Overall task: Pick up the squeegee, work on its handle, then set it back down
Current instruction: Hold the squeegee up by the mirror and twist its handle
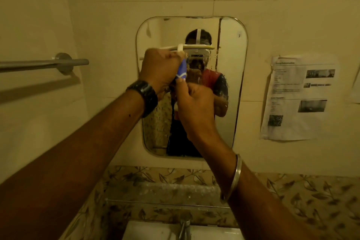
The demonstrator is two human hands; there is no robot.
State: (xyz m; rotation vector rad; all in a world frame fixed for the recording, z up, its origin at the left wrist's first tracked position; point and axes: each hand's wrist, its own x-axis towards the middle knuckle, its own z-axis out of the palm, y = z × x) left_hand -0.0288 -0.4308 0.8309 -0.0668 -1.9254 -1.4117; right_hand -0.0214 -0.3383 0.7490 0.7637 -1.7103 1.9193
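The squeegee (182, 69) is pinched at the lower end of its blue handle by the right hand (194, 101), and the upper handle is wrapped by the curled fingers of the left hand (161, 70). It is held blade uppermost before the mirror (231, 84). It is judged light, stiff and possibly slippery. The handle, not the thin blade, is best gripped.

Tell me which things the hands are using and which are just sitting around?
In the job: squeegee, its blue handle, the left hand gripping it, the right hand pinching its lower end.
Just sitting around: mirror, towel rail, paper on the wall, tap, sink.
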